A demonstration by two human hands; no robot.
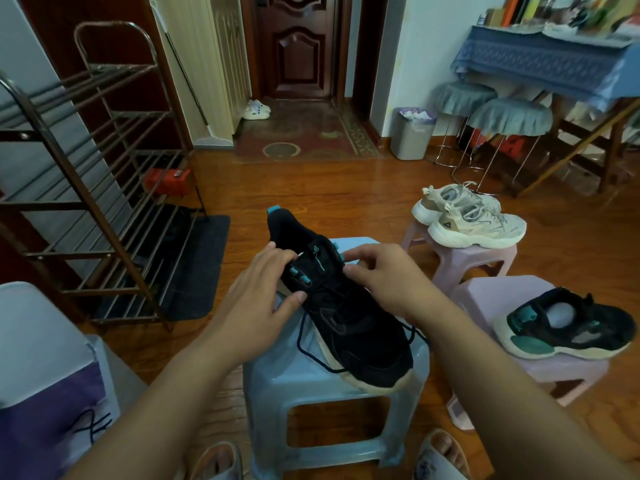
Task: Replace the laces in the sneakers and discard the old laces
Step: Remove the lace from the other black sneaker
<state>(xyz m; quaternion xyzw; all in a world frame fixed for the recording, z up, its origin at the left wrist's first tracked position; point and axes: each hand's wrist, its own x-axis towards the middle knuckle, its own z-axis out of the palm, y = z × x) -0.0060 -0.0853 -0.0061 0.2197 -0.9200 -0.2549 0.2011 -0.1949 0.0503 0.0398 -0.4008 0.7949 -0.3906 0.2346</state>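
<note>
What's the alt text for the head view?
Both hands, left hand and right hand, work at the laces of a black sneaker on a blue stool. Its mate and a beige pair sit on pink stools to the right.

Sneaker on stool; second sneaker to its right.

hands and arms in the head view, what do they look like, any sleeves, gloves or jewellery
Both forearms are bare as far as the frame shows: no sleeves reach into view. The left hand and the right hand wear no gloves, and no ring, watch or bracelet is visible on either hand or wrist. No markings or bandages show. The nails look short and unpainted, though the picture is too soft to be sure.
</note>
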